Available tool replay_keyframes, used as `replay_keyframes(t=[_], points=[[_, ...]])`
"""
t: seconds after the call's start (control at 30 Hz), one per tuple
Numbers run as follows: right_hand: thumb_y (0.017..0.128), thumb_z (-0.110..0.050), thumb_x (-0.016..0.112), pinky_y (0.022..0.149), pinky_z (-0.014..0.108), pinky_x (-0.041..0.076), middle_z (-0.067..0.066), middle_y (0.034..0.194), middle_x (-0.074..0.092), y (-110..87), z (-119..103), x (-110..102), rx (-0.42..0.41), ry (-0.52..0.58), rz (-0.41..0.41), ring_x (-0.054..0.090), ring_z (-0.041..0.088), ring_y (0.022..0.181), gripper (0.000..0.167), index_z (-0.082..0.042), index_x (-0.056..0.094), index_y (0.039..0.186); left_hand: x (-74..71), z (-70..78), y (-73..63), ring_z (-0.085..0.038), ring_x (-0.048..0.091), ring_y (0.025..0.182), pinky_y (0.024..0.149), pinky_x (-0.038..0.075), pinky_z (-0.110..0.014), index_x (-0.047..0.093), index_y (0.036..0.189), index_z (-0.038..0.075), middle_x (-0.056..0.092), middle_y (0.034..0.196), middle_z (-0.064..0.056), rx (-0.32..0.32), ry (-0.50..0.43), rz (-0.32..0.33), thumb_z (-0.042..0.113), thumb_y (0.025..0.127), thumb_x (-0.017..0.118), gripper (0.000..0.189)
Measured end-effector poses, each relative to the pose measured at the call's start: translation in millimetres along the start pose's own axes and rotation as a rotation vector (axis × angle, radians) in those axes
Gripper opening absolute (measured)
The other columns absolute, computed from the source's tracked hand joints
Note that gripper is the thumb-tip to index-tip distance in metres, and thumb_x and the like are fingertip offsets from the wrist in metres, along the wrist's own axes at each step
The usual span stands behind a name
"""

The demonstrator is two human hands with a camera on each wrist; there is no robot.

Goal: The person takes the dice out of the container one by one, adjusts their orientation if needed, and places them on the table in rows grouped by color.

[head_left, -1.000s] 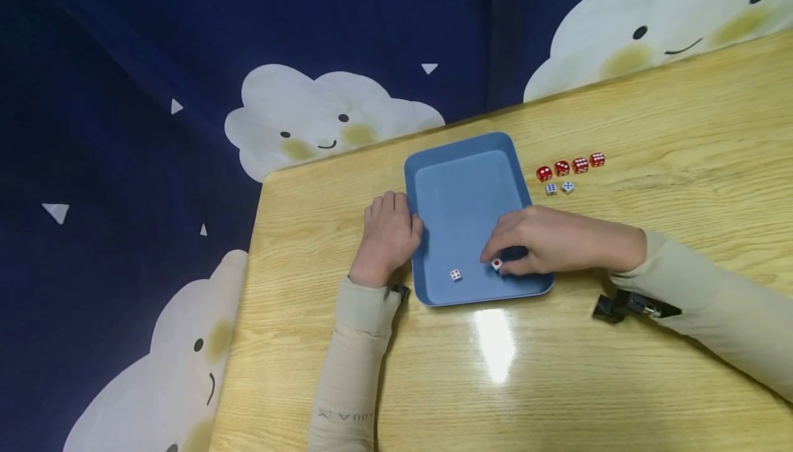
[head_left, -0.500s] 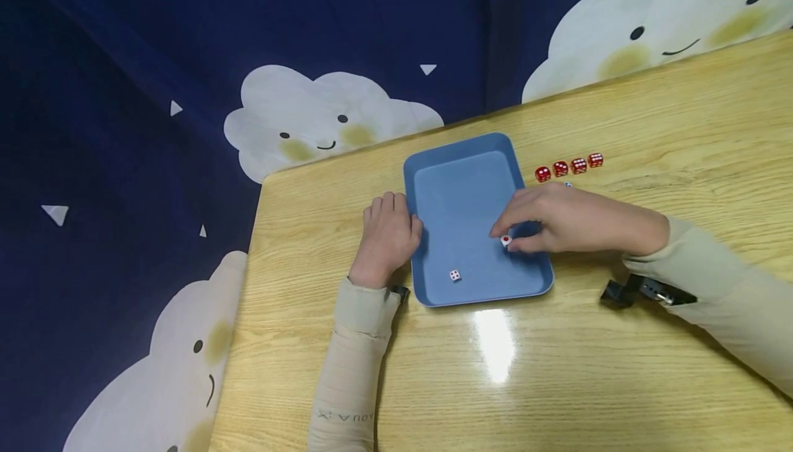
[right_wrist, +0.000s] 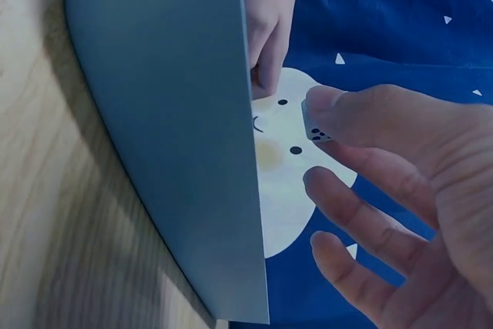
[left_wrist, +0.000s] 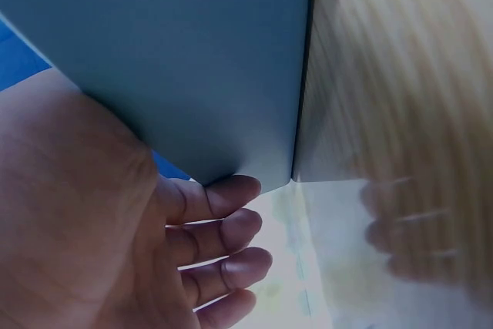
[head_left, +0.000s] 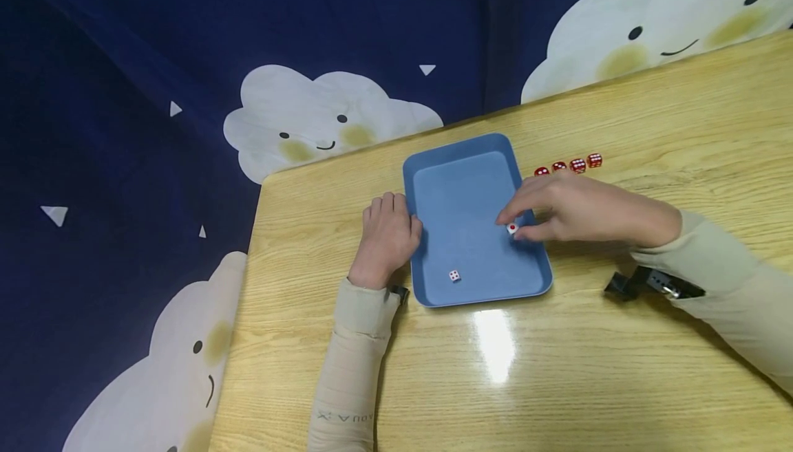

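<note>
My right hand [head_left: 579,208] pinches a white die [head_left: 512,229] between thumb and fingers, red pip facing up, above the right side of the shallow blue tray [head_left: 458,218]. In the right wrist view the die [right_wrist: 314,122] shows dark pips on one side and sits higher than the tray wall [right_wrist: 166,113], the other fingers loosely bent. A second white die [head_left: 455,276] lies on the tray floor near the front. At the tray's left wall, my left hand [head_left: 385,235] holds the rim; the left wrist view shows its fingers [left_wrist: 239,225] bent at the outer wall [left_wrist: 208,59].
Behind the right hand, red dice [head_left: 578,165] stand in a row on the wooden table [head_left: 595,383], right of the tray. The white dice with blue pips in front of them are hidden by the hand. A dark blue curtain [head_left: 347,18] with clouds hangs along the table's back edge.
My right hand has lifted the white die from the tray's front right and carried it back and to the right, covering the two white dice outside. The left hand stays put.
</note>
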State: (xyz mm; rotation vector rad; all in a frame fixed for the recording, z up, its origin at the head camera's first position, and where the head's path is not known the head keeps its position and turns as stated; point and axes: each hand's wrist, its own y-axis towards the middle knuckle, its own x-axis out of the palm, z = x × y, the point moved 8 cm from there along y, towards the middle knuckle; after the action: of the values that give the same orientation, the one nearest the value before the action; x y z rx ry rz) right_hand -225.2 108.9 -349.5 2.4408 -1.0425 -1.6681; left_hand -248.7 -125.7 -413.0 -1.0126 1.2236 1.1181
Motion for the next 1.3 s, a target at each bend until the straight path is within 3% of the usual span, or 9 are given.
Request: replay_keyframes(t=[0.3, 0.53, 0.9, 1.13, 1.3], points=[[0.077, -0.013, 0.09, 0.084, 0.02, 0.055, -0.013, 0.1, 0.079, -2.8, 10, -10, 0.025, 0.007, 0.027, 0.072, 0.007, 0.094, 0.03, -0.023, 0.082, 0.103, -0.3, 0.4, -0.8, -0.033, 0.048, 0.099, 0.092, 0.041, -0.045, 0.053, 0.116, 0.001, 0.054, 0.109, -0.015, 0.004, 0.001, 0.0, 0.024, 0.104, 0.04, 0.029], [0.076, -0.009, 0.089, 0.076, 0.011, 0.054, -0.01, 0.1, 0.079, -4.3, 15, -18, 0.035, 0.033, 0.053, 0.072, 0.005, 0.09, 0.031, -0.023, 0.082, 0.103, -0.4, 0.0, -0.7, -0.033, 0.049, 0.098, 0.091, 0.042, -0.046, 0.054, 0.116, 0.0, 0.055, 0.11, -0.015, 0.005, 0.0, 0.009, 0.023, 0.105, 0.042, 0.028], [0.076, -0.008, 0.089, 0.073, 0.015, 0.056, -0.011, 0.101, 0.079, -7.6, 28, -23, 0.089, 0.013, 0.059, 0.07, 0.004, 0.086, 0.032, -0.024, 0.082, 0.104, 0.4, -0.6, -0.4, -0.033, 0.048, 0.099, 0.091, 0.041, -0.045, 0.054, 0.116, 0.001, 0.055, 0.111, -0.015, 0.002, 0.004, 0.016, 0.023, 0.105, 0.043, 0.027], [0.078, -0.011, 0.089, 0.068, 0.017, 0.053, -0.016, 0.099, 0.078, -12.0, 43, -28, 0.174, -0.017, 0.044, 0.067, 0.001, 0.083, 0.031, -0.026, 0.082, 0.105, 1.4, -0.8, 0.6, -0.033, 0.048, 0.1, 0.091, 0.041, -0.045, 0.053, 0.118, 0.001, 0.055, 0.113, -0.015, -0.002, -0.004, -0.002, 0.024, 0.105, 0.042, 0.029], [0.079, -0.014, 0.089, 0.073, 0.015, 0.051, -0.016, 0.099, 0.078, -15.5, 53, -32, 0.232, -0.04, 0.041, 0.067, -0.001, 0.082, 0.029, -0.027, 0.082, 0.104, 0.7, -0.1, 0.3, -0.033, 0.048, 0.099, 0.09, 0.041, -0.045, 0.053, 0.117, 0.001, 0.055, 0.11, -0.015, 0.005, -0.004, 0.002, 0.023, 0.105, 0.042, 0.028]])
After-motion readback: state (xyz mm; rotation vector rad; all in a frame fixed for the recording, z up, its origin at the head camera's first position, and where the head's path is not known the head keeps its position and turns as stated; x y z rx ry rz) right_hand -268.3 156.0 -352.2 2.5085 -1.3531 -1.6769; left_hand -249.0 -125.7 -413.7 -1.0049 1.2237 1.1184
